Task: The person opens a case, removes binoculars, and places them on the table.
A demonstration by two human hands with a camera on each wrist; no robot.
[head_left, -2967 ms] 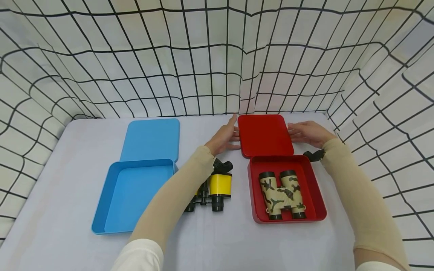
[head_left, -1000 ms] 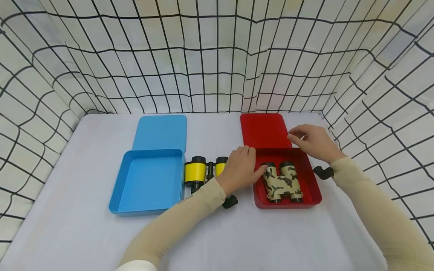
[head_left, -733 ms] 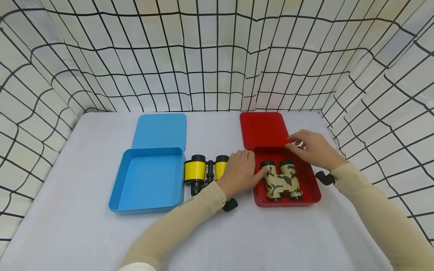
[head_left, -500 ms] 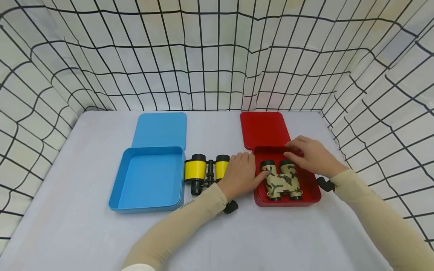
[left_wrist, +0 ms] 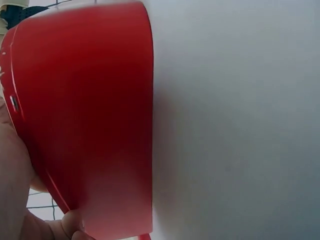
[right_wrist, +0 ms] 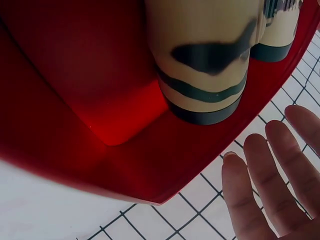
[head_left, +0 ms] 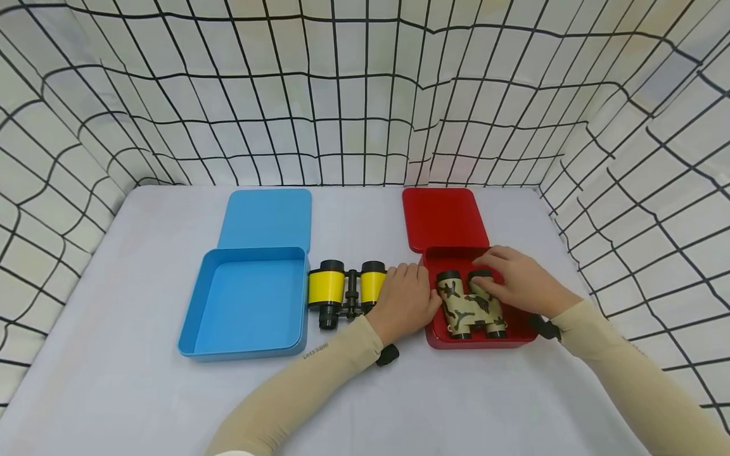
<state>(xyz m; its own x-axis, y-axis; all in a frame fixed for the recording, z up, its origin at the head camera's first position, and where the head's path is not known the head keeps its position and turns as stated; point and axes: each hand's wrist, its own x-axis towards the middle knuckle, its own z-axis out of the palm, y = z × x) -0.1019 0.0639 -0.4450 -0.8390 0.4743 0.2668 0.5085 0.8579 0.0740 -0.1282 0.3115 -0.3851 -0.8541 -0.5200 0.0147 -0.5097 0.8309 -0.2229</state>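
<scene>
Camouflage-patterned binoculars (head_left: 470, 309) lie in the red box (head_left: 456, 343), whose lid (head_left: 445, 218) is folded back flat on the table. My left hand (head_left: 403, 297) grips the left wall of this box, thumb over its rim; the left wrist view shows the outer wall (left_wrist: 90, 115) and fingertips at its corner. Above the right barrel is my right hand (head_left: 521, 278), reaching over the box's right side. Its fingers (right_wrist: 280, 180) look straight and apart from the camouflage barrel (right_wrist: 200, 65) in the right wrist view.
Yellow and black binoculars (head_left: 327, 286) lie between the boxes, partly covered by my left hand. Further left sits a blue box (head_left: 245, 354) with its lid (head_left: 265, 218) folded back. A black-grid white backdrop (head_left: 365, 101) stands behind the white table (head_left: 125, 392).
Both hands were beside the red lid; the left has since come to the box's left wall. My right hand has come down and forward from the lid's edge to over the camouflage binoculars.
</scene>
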